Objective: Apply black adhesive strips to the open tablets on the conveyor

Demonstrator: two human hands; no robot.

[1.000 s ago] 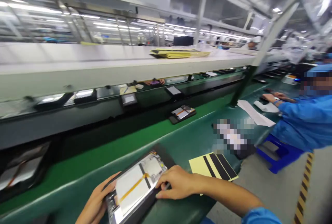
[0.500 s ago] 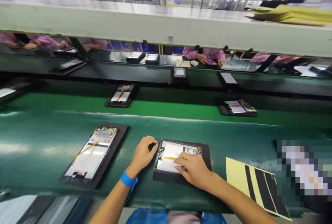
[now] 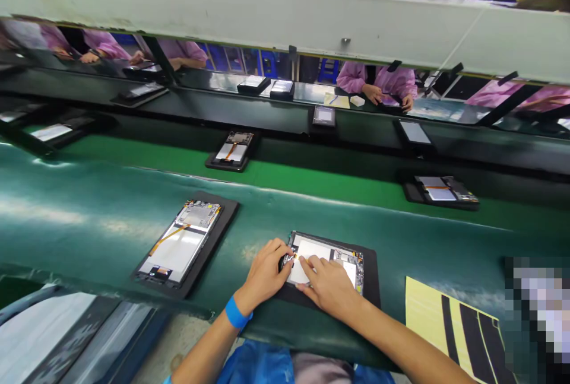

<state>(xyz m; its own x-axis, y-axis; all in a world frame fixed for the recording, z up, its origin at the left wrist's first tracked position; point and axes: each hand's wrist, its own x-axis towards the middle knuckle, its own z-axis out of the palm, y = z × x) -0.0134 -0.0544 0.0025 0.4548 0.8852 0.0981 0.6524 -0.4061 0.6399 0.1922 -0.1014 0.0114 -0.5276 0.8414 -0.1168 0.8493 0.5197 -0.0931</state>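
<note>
An opened tablet (image 3: 350,274) lies crosswise on a black pad (image 3: 373,280), with its white batteries and circuit board facing up. My left hand (image 3: 268,270) is at the tablet's left end, its thumb and curled fingers closed about that edge. Over the middle of the tablet is my right hand (image 3: 330,283); its index fingertip presses near the left end of the orange ribbon cable, which the hand mostly covers. The right hand's other fingers are bent, and whatever they may hold is hidden. A second opened tablet (image 3: 180,244) rests on its own pad to the left.
A yellow sheet with black strips (image 3: 427,307) lies at right, near a blurred-out object (image 3: 541,307). Beyond the bench edge, a green conveyor belt (image 3: 289,185) carries more opened tablets (image 3: 234,149). Co-workers in pink sleeves (image 3: 396,84) sit across, below a white beam (image 3: 267,16).
My left hand has moved from beside the tablet onto its left end. My right hand's fingertip has shifted left along the ribbon cable; the small grey item at its fingers no longer shows.
</note>
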